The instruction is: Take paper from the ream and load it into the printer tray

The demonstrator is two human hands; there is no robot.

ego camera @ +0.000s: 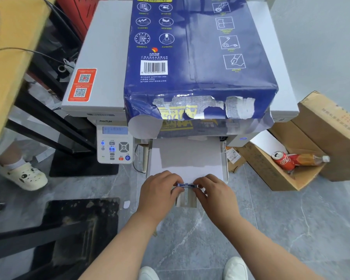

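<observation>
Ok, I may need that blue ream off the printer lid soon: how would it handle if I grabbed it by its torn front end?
The blue ream looks thick and full, so probably heavy. Its torn end gapes and overhangs the printer, so sheets might slide out if tipped forward. The glossy wrapper could be slippery.

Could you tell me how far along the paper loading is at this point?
Done: the ream sits torn open on the printer, and white paper lies in the pulled-out tray. In hand: the left hand and right hand pinch the blue guide at the tray's front edge. Left: setting the guide and closing the tray.
</observation>
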